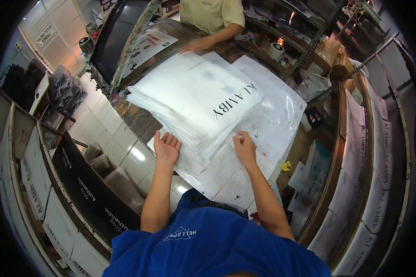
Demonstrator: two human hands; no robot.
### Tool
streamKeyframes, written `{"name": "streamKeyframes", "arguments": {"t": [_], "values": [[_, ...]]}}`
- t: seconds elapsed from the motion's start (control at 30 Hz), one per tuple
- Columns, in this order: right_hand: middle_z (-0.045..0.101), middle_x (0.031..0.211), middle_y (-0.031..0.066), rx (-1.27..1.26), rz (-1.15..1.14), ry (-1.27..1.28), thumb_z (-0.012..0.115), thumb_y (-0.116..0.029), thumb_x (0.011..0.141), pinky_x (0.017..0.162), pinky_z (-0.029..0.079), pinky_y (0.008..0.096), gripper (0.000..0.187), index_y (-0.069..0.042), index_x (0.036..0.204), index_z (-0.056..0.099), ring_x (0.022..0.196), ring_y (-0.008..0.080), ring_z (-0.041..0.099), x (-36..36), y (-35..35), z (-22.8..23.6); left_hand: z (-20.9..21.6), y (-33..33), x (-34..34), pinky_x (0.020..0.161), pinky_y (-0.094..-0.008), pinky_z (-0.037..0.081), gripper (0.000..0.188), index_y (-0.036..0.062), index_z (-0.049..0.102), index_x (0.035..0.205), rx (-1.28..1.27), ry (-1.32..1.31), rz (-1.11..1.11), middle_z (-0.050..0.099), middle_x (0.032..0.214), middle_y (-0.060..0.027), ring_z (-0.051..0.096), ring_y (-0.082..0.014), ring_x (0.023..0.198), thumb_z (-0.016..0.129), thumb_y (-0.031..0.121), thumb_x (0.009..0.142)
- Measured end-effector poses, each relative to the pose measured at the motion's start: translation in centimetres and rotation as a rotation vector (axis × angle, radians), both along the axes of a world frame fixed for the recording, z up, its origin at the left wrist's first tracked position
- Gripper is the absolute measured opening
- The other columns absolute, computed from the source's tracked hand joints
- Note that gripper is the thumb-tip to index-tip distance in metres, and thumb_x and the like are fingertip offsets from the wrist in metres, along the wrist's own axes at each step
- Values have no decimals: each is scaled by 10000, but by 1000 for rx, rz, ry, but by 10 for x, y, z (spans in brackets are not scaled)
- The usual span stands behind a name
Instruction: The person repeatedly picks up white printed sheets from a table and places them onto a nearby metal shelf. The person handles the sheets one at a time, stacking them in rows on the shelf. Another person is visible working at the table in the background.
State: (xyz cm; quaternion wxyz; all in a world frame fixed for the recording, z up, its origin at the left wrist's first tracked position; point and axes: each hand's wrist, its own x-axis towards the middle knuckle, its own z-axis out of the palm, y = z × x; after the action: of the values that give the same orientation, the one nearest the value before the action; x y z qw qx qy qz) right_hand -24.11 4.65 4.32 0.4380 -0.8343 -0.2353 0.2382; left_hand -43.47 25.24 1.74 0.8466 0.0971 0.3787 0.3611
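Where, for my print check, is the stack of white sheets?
In the head view, the stack lies upper middle, between the person's left hand and the co-worker's hand.

Illumination: moderate to bright at centre, apparently from overhead. The stack of white sheets [180, 92] is the brightest area, its upper face partly washed out. Glare noted: a hard white streak on the tiled floor [118, 150] and scattered highlights on the glossy white sheet [284, 108] over the worktop [141, 116]. The shelving [327, 31] at upper right is dim, with two small orange glows. Distortion: fisheye; the left rack [45, 159] and right rack [372, 138] bow strongly. Vignetting: corners fall to black. Sharpness: acceptable centrally; detail softens and darkens toward the rim.
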Motion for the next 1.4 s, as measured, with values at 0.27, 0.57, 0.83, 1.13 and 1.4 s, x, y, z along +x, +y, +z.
{"name": "streamKeyframes", "arguments": {"t": [0.27,0.57,0.83,1.13,1.4], "values": [[509,1223,176,-84,145,-802,516,-45,824,918,411,438,353,-32,1174,563,1094,340,479,41,28,-18,1,39,-9,904,-396,456,661,14,415,1209,168,174,-225,455,1108,-112,485,-247,1013,588,532,838],[530,1258,110,-351,233,-948,535,-72,807,903,395,422,321,-57,1124,587,1100,305,485,43,-33,-20,-12,87,-6,1037,-431,368,611,-63,318,1293,78,25,78,380,1342,-221,442,-329,1189,473,405,932],[579,1151,97,-336,-12,-942,581,-99,810,870,407,430,201,-35,997,617,1038,312,510,17,-126,-17,-9,111,-7,963,-351,424,590,52,388,1287,159,73,309,443,1205,-144,520,-254,1071,619,387,860],[536,1010,171,-125,-441,-788,621,-114,812,853,413,414,161,-4,915,567,936,316,535,35,-145,-45,-19,27,-15,1010,-391,365,448,-9,432,1278,1079,766,9,459,1291,-171,474,-265,1183,573,184,899],[610,918,147,45,-685,-355,588,-98,828,740,485,376,202,-20,1006,531,801,266,620,46,-152,-51,3,-40,-13,1081,-468,267,555,-29,367,1343,1698,916,-150,318,1418,-246,310,-411,1314,585,155,867]]}}
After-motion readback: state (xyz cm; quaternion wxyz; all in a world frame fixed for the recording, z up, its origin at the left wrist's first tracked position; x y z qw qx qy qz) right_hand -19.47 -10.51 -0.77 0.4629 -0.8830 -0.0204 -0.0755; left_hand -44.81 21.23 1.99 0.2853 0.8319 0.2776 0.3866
